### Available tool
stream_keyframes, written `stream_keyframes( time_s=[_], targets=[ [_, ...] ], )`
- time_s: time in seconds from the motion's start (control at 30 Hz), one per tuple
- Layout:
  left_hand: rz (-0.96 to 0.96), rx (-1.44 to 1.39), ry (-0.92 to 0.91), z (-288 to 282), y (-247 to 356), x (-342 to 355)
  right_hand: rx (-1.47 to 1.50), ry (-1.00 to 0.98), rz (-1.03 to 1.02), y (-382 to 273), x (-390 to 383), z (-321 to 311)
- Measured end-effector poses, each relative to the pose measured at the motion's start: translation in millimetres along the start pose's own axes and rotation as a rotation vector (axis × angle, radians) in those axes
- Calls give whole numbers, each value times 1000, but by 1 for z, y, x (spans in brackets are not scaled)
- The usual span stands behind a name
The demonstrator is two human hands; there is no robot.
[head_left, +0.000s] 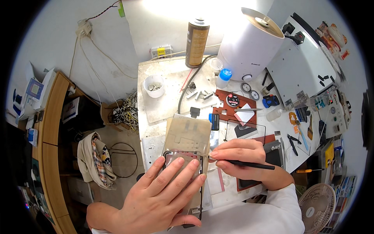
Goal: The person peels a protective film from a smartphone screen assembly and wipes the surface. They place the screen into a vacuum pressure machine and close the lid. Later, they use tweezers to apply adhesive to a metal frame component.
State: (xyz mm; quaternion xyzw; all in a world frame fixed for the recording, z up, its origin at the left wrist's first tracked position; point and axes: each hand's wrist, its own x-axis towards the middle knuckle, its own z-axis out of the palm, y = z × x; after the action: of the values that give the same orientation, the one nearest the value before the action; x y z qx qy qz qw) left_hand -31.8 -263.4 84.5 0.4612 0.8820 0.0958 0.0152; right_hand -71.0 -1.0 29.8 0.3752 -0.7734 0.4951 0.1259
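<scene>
My left hand (163,195) lies with fingers spread over a thin black rectangular frame (201,187), holding it down against a yellowish translucent slab (187,132) at the table's near edge. The frame looks like a phone's bezel. Much of it is hidden under the palm. At the frame's upper right corner, my right hand (243,154) pinches a slim black pen-like tool (255,165). Its tip is hidden behind the fingers, so I cannot tell what kind of tool it is.
A brown spray can (197,43) and a large white cylindrical appliance (251,45) stand at the back. A white cup (154,85) is at the left, a blue-capped bottle (224,78) in the middle. Black cutters (293,143) and a brown mat (221,100) lie to the right.
</scene>
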Motion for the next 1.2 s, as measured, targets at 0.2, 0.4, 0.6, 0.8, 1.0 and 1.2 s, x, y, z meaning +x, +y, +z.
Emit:
stream_keyframes(
  time_s=[0.2,0.4,0.6,0.8,1.0,1.2],
  targets=[
    [0,-2,-8,-1,0,1,8,-13,3,0,3,2],
    [-1,-5,-2,0,0,0,7,-14,26,-1,-1,-3],
    [3,15,-3,-1,0,0,5,-11,12,-2,2,-1],
    [3,32,-2,-1,1,0,59,-30,56,0,1,-1],
    [1,49,-11,-1,1,0,122,-8,109,5,-1,2],
    [0,66,-12,0,2,0,145,11,103,5,-1,3]
  ],
)
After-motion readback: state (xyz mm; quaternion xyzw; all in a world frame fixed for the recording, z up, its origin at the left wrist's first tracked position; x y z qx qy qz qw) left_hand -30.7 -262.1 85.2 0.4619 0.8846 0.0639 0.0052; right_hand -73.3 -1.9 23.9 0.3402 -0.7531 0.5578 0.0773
